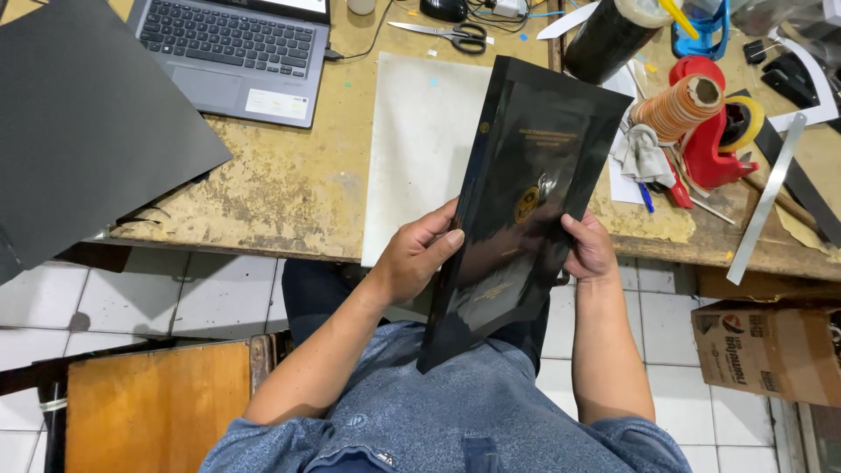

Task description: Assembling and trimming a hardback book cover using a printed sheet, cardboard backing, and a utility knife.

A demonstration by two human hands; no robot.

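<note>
From the head camera, a brown cardboard box (769,350) with a small red and white printed mark on its top face sits on the white tiled floor at the lower right, below the table edge. A grey laptop (229,54) lies at the top left of the worn wooden table (289,188), with a pale rectangular sticker on its palm rest, and a large dark sheet (83,131) overhangs the table's left end. A white rectangular board (416,144) lies on the table in the middle. To the right stand a red tape dispenser (714,140), an orange roll (679,107) and a flat metal ruler (766,200); scissors (451,35) lie near the top. The glossy black book (517,201), bearing a small gold round emblem on its cover, is held tilted above the person's lap and the table edge. The left hand (416,254) is clamped on its left, spine edge, thumb across the cover; the right hand (589,247) grips its right edge.
</note>
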